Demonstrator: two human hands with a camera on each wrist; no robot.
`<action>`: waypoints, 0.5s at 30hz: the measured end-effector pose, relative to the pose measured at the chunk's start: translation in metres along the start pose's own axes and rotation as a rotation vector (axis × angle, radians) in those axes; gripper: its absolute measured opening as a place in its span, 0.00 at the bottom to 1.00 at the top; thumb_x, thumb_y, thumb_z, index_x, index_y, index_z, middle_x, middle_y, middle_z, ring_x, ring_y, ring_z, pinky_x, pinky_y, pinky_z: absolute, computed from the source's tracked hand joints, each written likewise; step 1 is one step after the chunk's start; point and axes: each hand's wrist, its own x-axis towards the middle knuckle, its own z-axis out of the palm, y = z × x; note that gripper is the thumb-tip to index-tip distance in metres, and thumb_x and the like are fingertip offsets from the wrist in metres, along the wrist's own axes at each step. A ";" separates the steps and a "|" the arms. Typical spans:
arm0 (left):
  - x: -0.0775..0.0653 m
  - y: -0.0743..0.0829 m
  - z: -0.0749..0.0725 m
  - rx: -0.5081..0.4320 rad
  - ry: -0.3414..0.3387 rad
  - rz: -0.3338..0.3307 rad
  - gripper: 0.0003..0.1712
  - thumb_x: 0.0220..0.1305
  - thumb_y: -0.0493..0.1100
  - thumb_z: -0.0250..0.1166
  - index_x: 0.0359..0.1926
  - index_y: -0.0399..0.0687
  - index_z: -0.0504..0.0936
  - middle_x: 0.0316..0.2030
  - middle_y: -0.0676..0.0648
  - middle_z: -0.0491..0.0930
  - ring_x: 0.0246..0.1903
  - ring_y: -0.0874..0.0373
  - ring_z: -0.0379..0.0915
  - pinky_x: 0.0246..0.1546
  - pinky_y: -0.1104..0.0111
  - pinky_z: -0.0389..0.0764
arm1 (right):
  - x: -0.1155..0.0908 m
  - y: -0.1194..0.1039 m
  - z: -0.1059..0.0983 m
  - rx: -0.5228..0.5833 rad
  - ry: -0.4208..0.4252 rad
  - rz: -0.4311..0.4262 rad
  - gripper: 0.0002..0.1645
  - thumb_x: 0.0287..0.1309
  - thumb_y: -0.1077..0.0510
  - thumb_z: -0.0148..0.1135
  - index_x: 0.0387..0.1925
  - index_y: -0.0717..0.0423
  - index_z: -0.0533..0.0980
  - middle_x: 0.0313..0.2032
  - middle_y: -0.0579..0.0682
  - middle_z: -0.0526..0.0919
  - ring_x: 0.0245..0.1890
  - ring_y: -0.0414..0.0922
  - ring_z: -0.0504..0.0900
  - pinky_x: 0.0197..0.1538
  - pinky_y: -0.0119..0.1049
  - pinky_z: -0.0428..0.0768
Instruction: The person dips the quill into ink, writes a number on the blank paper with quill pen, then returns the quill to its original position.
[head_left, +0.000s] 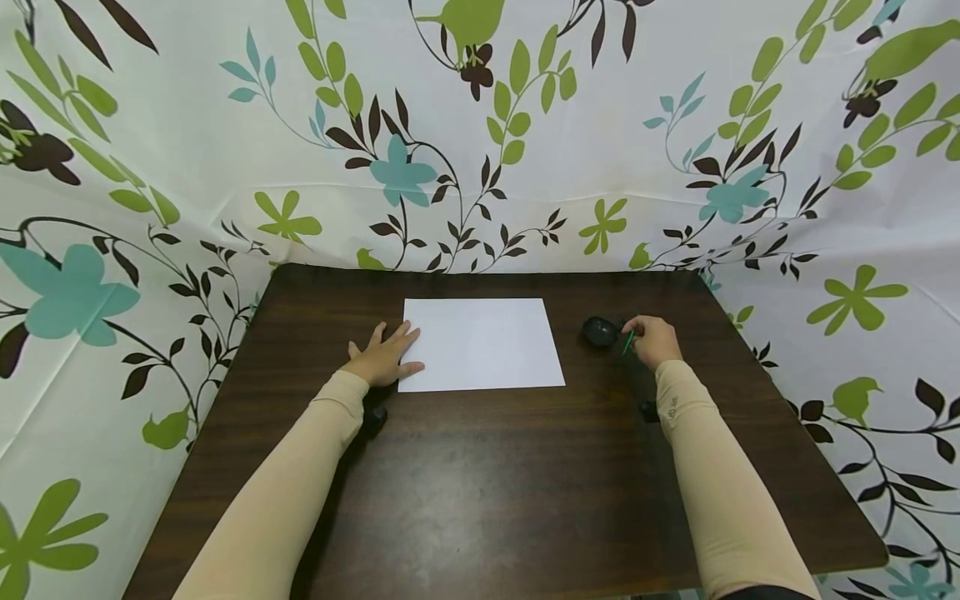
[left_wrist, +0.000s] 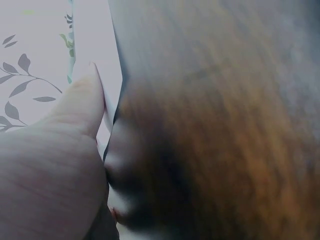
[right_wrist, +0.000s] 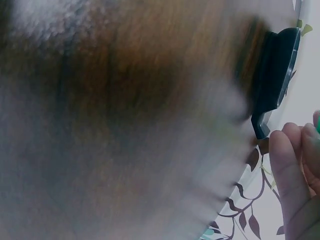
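Mid-frame, our spread left hand (head_left: 381,358) touched paper (head_left: 482,345), probably light, flimsy, best edge-held; centre-right, our right hand (head_left: 654,340) pinched a green stick (head_left: 627,342).

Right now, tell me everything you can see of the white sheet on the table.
The white sheet is rectangular, looks like thin plain paper, and shows no marks on its upper side. It lies on the dark brown table, long sides running left to right. The left hand is spread at its left edge, thumb and fingertips reaching onto it.
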 end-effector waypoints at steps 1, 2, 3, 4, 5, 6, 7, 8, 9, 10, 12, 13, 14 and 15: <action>0.000 0.000 0.000 -0.002 -0.001 0.000 0.44 0.68 0.65 0.52 0.77 0.58 0.44 0.77 0.49 0.35 0.74 0.37 0.21 0.55 0.24 0.29 | 0.000 0.000 0.000 0.002 -0.003 0.005 0.14 0.58 0.73 0.54 0.43 0.61 0.80 0.35 0.60 0.81 0.34 0.54 0.79 0.33 0.42 0.77; 0.000 0.000 0.000 -0.003 -0.002 -0.002 0.44 0.68 0.65 0.51 0.77 0.58 0.44 0.77 0.50 0.35 0.74 0.37 0.21 0.56 0.24 0.29 | -0.001 -0.001 0.001 0.004 -0.005 0.009 0.14 0.60 0.73 0.54 0.43 0.60 0.79 0.35 0.60 0.81 0.33 0.54 0.79 0.33 0.42 0.77; -0.001 0.000 0.000 -0.005 -0.004 -0.002 0.44 0.68 0.65 0.51 0.77 0.58 0.44 0.77 0.50 0.35 0.74 0.37 0.21 0.56 0.24 0.29 | -0.001 -0.001 0.001 0.003 -0.008 0.011 0.13 0.61 0.72 0.54 0.44 0.60 0.79 0.35 0.60 0.81 0.33 0.54 0.80 0.33 0.42 0.77; -0.001 0.000 0.000 -0.004 -0.005 -0.002 0.45 0.68 0.65 0.51 0.77 0.58 0.44 0.77 0.50 0.35 0.74 0.37 0.21 0.56 0.24 0.29 | -0.001 -0.002 0.001 0.005 -0.011 0.014 0.12 0.62 0.71 0.54 0.44 0.60 0.79 0.36 0.61 0.81 0.33 0.53 0.80 0.32 0.42 0.77; 0.000 0.000 0.000 -0.004 -0.006 -0.002 0.45 0.68 0.65 0.51 0.77 0.59 0.44 0.77 0.50 0.34 0.74 0.37 0.21 0.56 0.24 0.29 | -0.002 -0.003 0.001 0.005 -0.014 0.018 0.12 0.63 0.71 0.53 0.44 0.60 0.79 0.36 0.61 0.81 0.33 0.53 0.80 0.32 0.41 0.77; 0.000 0.000 0.000 -0.003 -0.006 -0.003 0.45 0.68 0.65 0.51 0.77 0.59 0.44 0.77 0.50 0.34 0.74 0.38 0.20 0.56 0.24 0.29 | -0.002 -0.003 0.001 0.001 -0.016 0.023 0.12 0.64 0.70 0.53 0.44 0.59 0.79 0.36 0.61 0.82 0.33 0.53 0.80 0.32 0.41 0.77; 0.000 0.000 0.000 -0.006 -0.006 -0.001 0.45 0.68 0.65 0.51 0.77 0.59 0.44 0.77 0.50 0.34 0.74 0.38 0.20 0.56 0.24 0.29 | -0.003 -0.004 0.001 0.000 -0.018 0.023 0.12 0.64 0.70 0.53 0.45 0.59 0.79 0.36 0.61 0.82 0.32 0.53 0.80 0.32 0.41 0.77; 0.001 -0.001 0.000 -0.009 -0.006 0.000 0.45 0.68 0.65 0.51 0.77 0.58 0.44 0.77 0.50 0.34 0.74 0.38 0.20 0.56 0.24 0.29 | -0.003 -0.004 0.001 -0.001 -0.020 0.023 0.12 0.65 0.70 0.53 0.45 0.59 0.79 0.36 0.61 0.82 0.32 0.53 0.79 0.31 0.41 0.76; 0.001 -0.001 0.000 -0.011 -0.008 0.002 0.45 0.68 0.65 0.51 0.77 0.58 0.44 0.77 0.50 0.34 0.73 0.37 0.20 0.55 0.24 0.29 | -0.003 -0.005 0.001 -0.002 -0.022 0.021 0.11 0.65 0.69 0.53 0.45 0.60 0.79 0.36 0.61 0.82 0.32 0.53 0.79 0.31 0.41 0.76; 0.002 -0.001 0.000 -0.012 -0.011 0.000 0.45 0.68 0.66 0.51 0.77 0.59 0.44 0.77 0.50 0.34 0.74 0.38 0.20 0.56 0.24 0.28 | -0.004 -0.005 0.001 -0.003 -0.025 0.019 0.11 0.65 0.69 0.53 0.45 0.60 0.78 0.36 0.61 0.82 0.31 0.52 0.79 0.31 0.41 0.76; 0.003 -0.002 0.000 -0.015 -0.018 -0.003 0.45 0.68 0.66 0.51 0.77 0.59 0.43 0.77 0.51 0.33 0.74 0.38 0.19 0.56 0.24 0.28 | -0.004 -0.005 0.001 -0.006 -0.030 0.015 0.11 0.65 0.69 0.52 0.45 0.59 0.78 0.36 0.61 0.82 0.32 0.53 0.78 0.31 0.41 0.75; 0.003 -0.002 0.000 -0.019 -0.021 -0.004 0.45 0.68 0.66 0.51 0.77 0.59 0.43 0.77 0.52 0.33 0.74 0.39 0.18 0.56 0.24 0.28 | -0.004 -0.005 0.001 -0.008 -0.030 0.012 0.11 0.65 0.69 0.52 0.45 0.60 0.78 0.37 0.61 0.82 0.32 0.53 0.79 0.32 0.41 0.76; 0.003 -0.002 0.000 -0.016 -0.024 -0.004 0.45 0.68 0.66 0.51 0.77 0.60 0.43 0.77 0.52 0.33 0.74 0.39 0.18 0.55 0.24 0.28 | -0.004 -0.005 0.001 -0.008 -0.031 0.014 0.11 0.65 0.69 0.52 0.45 0.60 0.78 0.37 0.61 0.82 0.33 0.53 0.79 0.33 0.42 0.76; 0.004 -0.002 0.000 -0.015 -0.027 -0.007 0.45 0.68 0.67 0.51 0.77 0.60 0.42 0.77 0.52 0.32 0.74 0.39 0.18 0.56 0.24 0.28 | -0.004 -0.005 0.001 -0.008 -0.026 0.014 0.12 0.65 0.69 0.52 0.45 0.60 0.78 0.37 0.61 0.83 0.34 0.54 0.80 0.34 0.43 0.76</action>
